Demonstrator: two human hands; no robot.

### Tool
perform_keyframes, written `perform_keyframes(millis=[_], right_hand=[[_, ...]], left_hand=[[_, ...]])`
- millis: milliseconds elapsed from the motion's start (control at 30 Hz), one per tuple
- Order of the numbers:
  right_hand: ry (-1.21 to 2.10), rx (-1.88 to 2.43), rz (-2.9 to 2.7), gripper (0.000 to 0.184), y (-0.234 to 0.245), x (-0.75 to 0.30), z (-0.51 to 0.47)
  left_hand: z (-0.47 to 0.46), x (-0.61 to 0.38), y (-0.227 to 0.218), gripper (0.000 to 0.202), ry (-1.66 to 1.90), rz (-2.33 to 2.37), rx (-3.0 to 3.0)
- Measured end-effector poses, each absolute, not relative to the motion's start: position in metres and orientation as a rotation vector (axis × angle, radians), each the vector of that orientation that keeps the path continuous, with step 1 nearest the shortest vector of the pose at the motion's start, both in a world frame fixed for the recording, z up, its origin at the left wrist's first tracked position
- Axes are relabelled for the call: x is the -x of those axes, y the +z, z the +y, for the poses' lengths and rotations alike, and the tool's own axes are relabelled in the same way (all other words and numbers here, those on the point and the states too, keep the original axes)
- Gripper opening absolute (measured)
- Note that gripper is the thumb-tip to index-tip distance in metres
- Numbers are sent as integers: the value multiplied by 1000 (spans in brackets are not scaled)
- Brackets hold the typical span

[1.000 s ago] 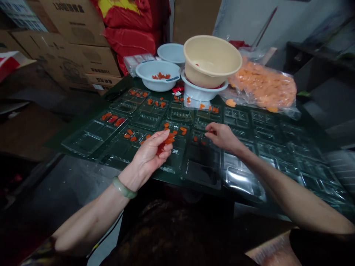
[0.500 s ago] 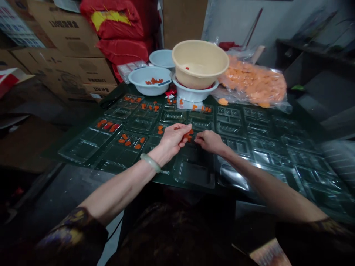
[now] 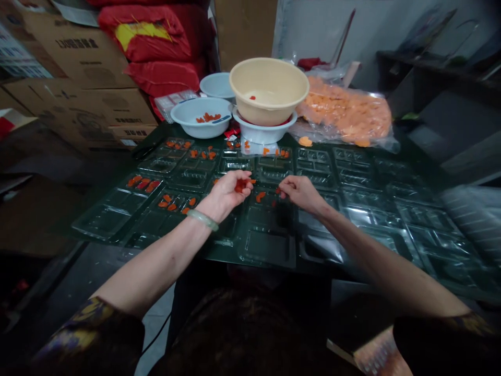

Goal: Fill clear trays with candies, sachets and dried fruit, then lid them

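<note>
My left hand, with a pale green bangle on its wrist, is cupped palm up around several small orange-red pieces. To its right, my right hand pinches a small orange piece above the upper compartments of a clear plastic tray. Two orange pieces lie in that tray between the hands. On the left, another clear tray holds several orange pieces in its upper compartments, and a farther one holds orange and red pieces.
Rows of clear trays cover the dark green table. Behind them stand a pale blue basin with orange pieces, a cream basin stacked on a white one, and a plastic bag of orange pieces. Cardboard boxes are piled at left.
The hands have moved apart: my left hand shifted left and turned its palm up more, showing the pieces. My right hand now pinches a piece over the tray. The view has shifted slightly.
</note>
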State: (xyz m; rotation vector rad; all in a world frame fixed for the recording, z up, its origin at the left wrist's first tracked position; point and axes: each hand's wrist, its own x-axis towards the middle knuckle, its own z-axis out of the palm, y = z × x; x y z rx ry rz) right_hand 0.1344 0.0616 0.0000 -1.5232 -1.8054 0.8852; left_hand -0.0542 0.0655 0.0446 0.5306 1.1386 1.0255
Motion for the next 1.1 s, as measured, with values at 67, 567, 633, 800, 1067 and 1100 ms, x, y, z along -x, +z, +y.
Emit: perform_keyframes(millis=[67, 567, 633, 800, 1067, 1100], right_hand=[[833, 1527, -1922, 16, 0, -132, 61], [232, 1821, -2275, 19, 5, -144, 46], [291, 1808, -2146, 23, 4, -145, 47], [430, 1713, -1854, 23, 2, -159, 52], [694, 1440, -1686, 20, 6, -157, 36], [736, 1394, -1662, 21, 9, -148, 32]], left_hand=[[59, 52, 47, 22, 1029, 1088, -517], [52, 20, 17, 28, 1029, 1283, -868], [52, 11, 12, 27, 1047, 1304, -909], [55, -7, 8, 22, 1001, 1251, -974], [69, -4, 30, 29, 934, 1169, -519], [70, -4, 33, 31, 949, 1144, -451]])
